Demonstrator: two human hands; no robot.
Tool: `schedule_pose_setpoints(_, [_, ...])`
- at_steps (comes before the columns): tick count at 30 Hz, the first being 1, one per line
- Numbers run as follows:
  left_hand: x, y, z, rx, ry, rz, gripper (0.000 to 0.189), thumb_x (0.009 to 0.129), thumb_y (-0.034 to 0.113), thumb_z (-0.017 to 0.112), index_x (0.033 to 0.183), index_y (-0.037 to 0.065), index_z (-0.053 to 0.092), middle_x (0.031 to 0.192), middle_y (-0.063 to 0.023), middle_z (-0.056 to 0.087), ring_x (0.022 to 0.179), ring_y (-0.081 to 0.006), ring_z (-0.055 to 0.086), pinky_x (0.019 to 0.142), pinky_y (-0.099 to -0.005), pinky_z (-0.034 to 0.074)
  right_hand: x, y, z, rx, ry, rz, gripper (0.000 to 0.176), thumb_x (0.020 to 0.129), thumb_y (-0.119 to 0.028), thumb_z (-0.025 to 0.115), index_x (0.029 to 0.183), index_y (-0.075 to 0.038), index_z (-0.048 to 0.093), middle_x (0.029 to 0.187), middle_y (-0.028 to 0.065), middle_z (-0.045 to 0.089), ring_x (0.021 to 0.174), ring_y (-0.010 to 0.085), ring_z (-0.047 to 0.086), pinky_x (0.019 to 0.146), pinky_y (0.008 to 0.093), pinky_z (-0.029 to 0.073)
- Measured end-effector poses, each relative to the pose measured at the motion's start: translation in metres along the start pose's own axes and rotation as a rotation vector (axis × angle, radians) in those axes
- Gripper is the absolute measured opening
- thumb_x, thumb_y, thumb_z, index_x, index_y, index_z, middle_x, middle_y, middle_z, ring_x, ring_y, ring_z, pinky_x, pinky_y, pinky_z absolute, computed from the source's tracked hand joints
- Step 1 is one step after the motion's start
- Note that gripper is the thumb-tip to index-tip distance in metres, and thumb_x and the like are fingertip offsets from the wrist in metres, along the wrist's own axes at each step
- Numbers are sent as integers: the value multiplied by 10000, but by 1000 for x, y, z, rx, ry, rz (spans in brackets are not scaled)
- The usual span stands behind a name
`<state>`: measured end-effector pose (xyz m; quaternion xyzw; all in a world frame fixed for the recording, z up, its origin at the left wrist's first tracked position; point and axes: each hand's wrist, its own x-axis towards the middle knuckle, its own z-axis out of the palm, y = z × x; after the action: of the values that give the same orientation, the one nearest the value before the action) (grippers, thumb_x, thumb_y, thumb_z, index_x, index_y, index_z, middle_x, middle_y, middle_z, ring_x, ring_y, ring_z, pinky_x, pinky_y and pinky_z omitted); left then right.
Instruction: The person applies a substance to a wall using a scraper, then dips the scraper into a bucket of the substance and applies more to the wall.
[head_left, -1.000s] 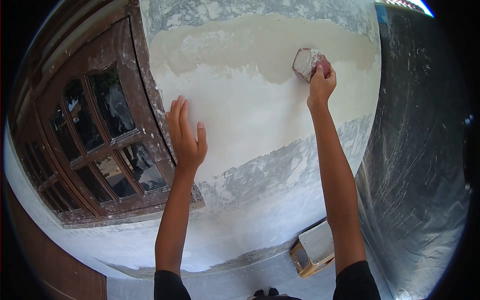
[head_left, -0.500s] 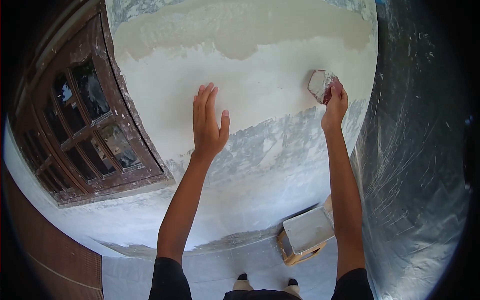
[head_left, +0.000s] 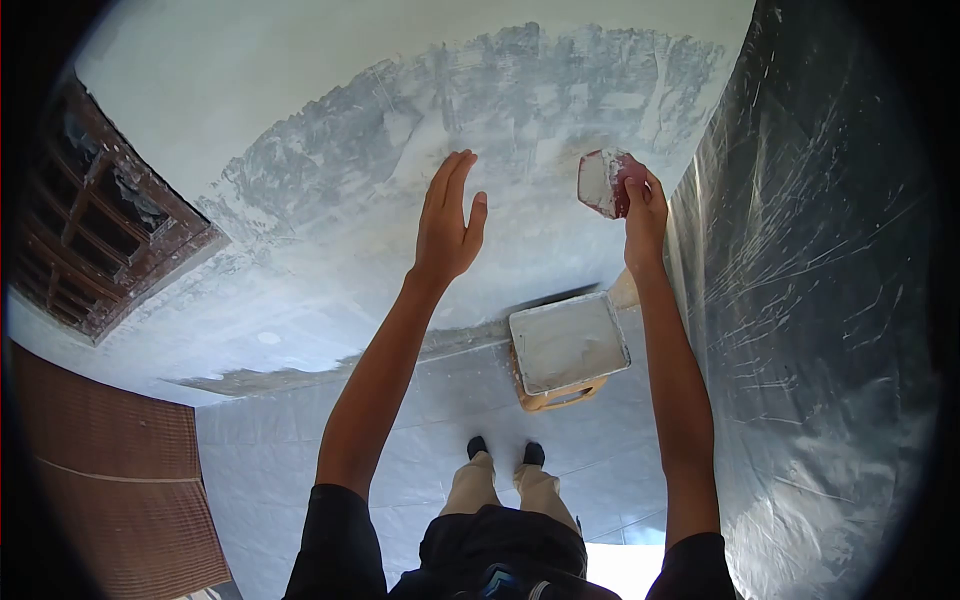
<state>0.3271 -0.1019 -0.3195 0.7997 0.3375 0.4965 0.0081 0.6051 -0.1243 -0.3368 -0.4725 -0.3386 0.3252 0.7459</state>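
Note:
My right hand [head_left: 645,215] grips a flat dark red scraper [head_left: 610,183] with whitish paste on its face, held up in front of the wall. My left hand [head_left: 450,222] is raised to its left, fingers extended and thumb apart, with nothing in it. Behind both hands, the wall [head_left: 345,150] has a smooth pale coat above and patchy grey-white below. A shallow tray [head_left: 570,343] of pale paste rests on a yellowish stool [head_left: 565,396] beneath my right hand, by the wall's foot.
A brown framed window [head_left: 95,215] is set in the wall at left. Translucent plastic sheeting [head_left: 810,330] hangs along the right side. Sheeting [head_left: 300,470] covers the floor around my feet. A brown ribbed panel [head_left: 120,480] stands at lower left.
The view has tilted downward, showing more floor, the tray and my legs. Against the wall, both hands are lower, now by the patchy part. The scraper remains in my right hand.

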Motion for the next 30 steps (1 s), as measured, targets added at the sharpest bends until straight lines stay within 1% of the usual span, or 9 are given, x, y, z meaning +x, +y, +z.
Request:
schedule_pose_setpoints(5, [-85,-11,66,-81,-158,-211,449,1015,140,543,1443,17,487,1471,-198,514,1396,-377,469,1145,-470,399,-29,100,-66,-159,-3,160,348,1050,-128,566,1374,-1,557,1240,63,644,1110,135,618,978,298,501])
schedule_pose_setpoints(6, [-105,-16,78,-88,-176,-233,449,1015,140,543,1443,17,487,1471,-198,514,1396,-377,469,1145,-470,399,-38,118,-77,-207,16,185,367,1033,-109,550,1378,17,552,1245,108,648,1105,162,625,966,306,500])
schedule_pose_setpoints(10, [-184,-31,124,-151,-252,-378,432,1033,157,529,1438,15,482,1447,-206,530,1379,-379,485,1146,-463,396,-74,194,-122,-351,29,258,367,1024,-132,568,1350,35,565,1269,146,659,1131,183,643,963,312,508])
schedule_pose_setpoints(17, [-327,-47,169,-205,-367,-609,420,1047,159,513,1432,-3,475,1427,-233,537,1369,-392,496,1144,-460,386,-128,308,-194,-531,11,405,321,1018,-142,579,1290,27,595,1175,155,713,1056,212,691,911,334,531])
schedule_pose_setpoints(20, [-377,-49,178,-181,-413,-648,441,1031,144,526,1435,-22,464,1426,-243,534,1353,-401,501,1129,-464,408,-143,343,-223,-681,16,397,316,1014,-159,587,1277,15,608,1164,157,716,1047,223,697,898,339,532])
schedule_pose_setpoints(23, [-419,-48,187,-178,-452,-746,446,1031,141,526,1441,-20,457,1424,-248,532,1352,-405,500,1132,-463,404,-153,369,-249,-756,-73,391,314,1009,-172,590,1270,-1,618,1147,155,719,1048,236,698,894,349,533])
schedule_pose_setpoints(26, [-453,-43,199,-211,-473,-807,448,1032,146,525,1444,-17,455,1430,-248,526,1353,-408,498,1136,-462,398,-164,388,-267,-823,-189,330,312,1004,-167,578,1270,-9,619,1134,172,717,1038,283,701,902,377,532])
schedule_pose_setpoints(28, [-470,-40,208,-221,-484,-842,450,1033,148,523,1446,-17,451,1432,-249,523,1355,-408,497,1138,-462,396,-169,396,-274,-994,-272,225,306,998,-152,558,1272,-32,626,1077,184,710,985,336,683,893,407,528])
schedule_pose_setpoints(30, [-485,-36,216,-229,-495,-874,453,1034,150,521,1449,-17,447,1435,-249,520,1356,-408,496,1139,-461,395,-171,391,-274,-1063,-355,213,296,1004,-133,557,1273,-38,634,1093,175,706,1003,317,668,908,399,516])
